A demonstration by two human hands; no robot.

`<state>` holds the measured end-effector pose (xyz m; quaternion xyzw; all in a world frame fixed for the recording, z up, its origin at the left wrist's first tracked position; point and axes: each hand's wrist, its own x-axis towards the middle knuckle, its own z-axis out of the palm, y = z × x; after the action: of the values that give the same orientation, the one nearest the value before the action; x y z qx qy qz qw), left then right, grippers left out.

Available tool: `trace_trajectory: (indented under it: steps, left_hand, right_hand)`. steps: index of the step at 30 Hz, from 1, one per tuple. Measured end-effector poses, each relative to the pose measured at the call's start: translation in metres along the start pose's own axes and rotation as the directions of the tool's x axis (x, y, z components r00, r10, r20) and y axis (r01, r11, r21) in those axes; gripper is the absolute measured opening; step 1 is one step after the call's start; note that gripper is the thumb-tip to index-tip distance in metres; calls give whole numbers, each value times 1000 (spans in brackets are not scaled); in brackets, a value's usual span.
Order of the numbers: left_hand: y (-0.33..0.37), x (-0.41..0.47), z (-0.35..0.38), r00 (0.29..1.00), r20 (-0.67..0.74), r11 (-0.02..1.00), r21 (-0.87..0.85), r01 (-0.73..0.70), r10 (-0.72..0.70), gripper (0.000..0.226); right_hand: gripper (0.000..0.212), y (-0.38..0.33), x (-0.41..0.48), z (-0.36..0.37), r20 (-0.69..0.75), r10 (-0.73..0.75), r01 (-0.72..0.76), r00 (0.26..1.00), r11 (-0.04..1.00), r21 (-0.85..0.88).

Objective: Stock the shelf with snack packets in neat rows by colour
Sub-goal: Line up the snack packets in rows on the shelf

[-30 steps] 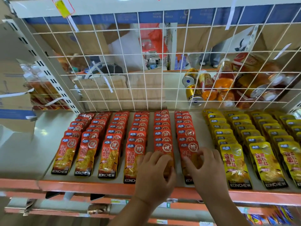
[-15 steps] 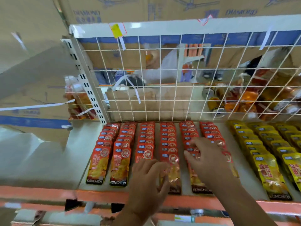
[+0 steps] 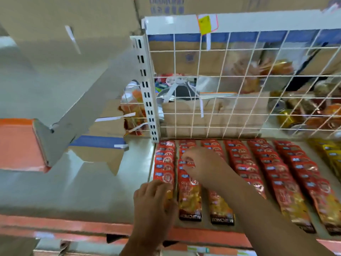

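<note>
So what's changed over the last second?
Both hands moved left along the red packets: the left hand now rests at the front of the leftmost row, the right hand on the second row, further back. Grip unclear. Rows and yellow packets stay as laid.

A white wire grid (image 3: 239,89) backs the grey shelf (image 3: 103,196). Left of the grid stands a slotted white post (image 3: 146,89); above it brown cardboard boxes (image 3: 73,24); behind it blurred gold cans (image 3: 287,117).

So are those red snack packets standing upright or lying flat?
Lying flat. The red packets lie face up on the shelf, overlapping in rows toward the wire grid.
</note>
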<state>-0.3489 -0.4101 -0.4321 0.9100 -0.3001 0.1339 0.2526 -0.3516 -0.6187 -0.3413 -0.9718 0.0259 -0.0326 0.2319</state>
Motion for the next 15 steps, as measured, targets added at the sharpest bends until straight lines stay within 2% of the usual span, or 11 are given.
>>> trace_trajectory:
  steps: [3, 6, 12, 15]
  left_hand:
    - [2, -1, 7, 999, -12, 999, -6, 50, -50, 36]
    - [3, -1, 7, 994, 38, 995, 26, 99, -100, 41]
    - [4, 0, 7, 989, 62, 989, 74, 126, -131, 42]
    - [5, -1, 6, 990, 55, 990, 71, 123, -127, 44]
  right_hand:
    - [8, -4, 25, 3, 34, -7, 7, 999, 1000, -13]
    - [11, -11, 48, 2, 92, -12, 18, 996, 998, -58]
    - [2, -24, 82, 10, 195, -29, 58, 980, 987, -147]
    - [4, -30, 85, 14, 245, -35, 79, 969, 982, -171]
